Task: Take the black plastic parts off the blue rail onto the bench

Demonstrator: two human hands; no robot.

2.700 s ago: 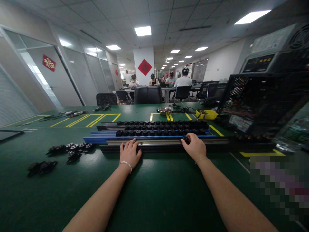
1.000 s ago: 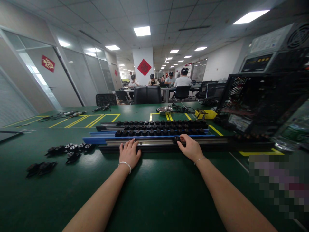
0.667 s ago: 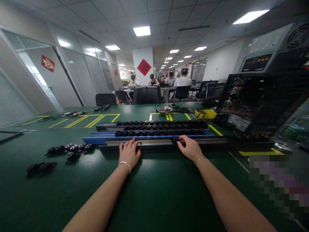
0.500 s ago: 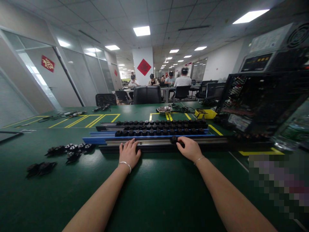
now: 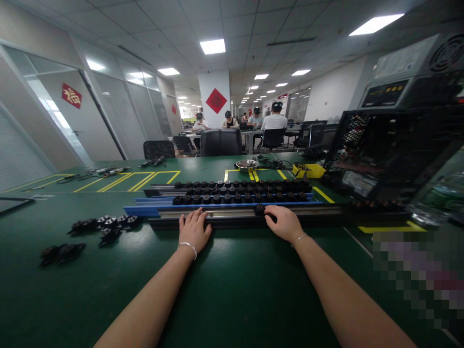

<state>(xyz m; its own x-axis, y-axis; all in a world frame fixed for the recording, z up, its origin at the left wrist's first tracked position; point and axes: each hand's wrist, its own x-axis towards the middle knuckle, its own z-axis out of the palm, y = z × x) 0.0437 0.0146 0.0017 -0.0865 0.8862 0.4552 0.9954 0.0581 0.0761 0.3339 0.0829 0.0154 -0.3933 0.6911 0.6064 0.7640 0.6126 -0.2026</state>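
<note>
A long black rail (image 5: 224,223) with a bright metallic channel lies across the green table in front of me. My left hand (image 5: 195,227) rests on its left part, fingers spread and stretched over the channel. Farther right, my right hand (image 5: 284,222) has its thumb and fingers curled at a small black round-topped piece (image 5: 259,209) sitting on the rail. The fingertips meet its right side; part of the grip is hidden. Behind this rail are blue strips (image 5: 141,211) and rows of similar black pieces (image 5: 237,198).
Loose black pieces (image 5: 108,236) lie on the left of the table (image 5: 224,290). A metal bowl (image 5: 247,165), cables and a yellow box (image 5: 308,170) are at the back. An open computer case (image 5: 391,154) and a plastic bottle (image 5: 438,198) stand at the right.
The small black piece has shifted slightly left along the rail, with my right fingertips following it. My left hand stays in place.
</note>
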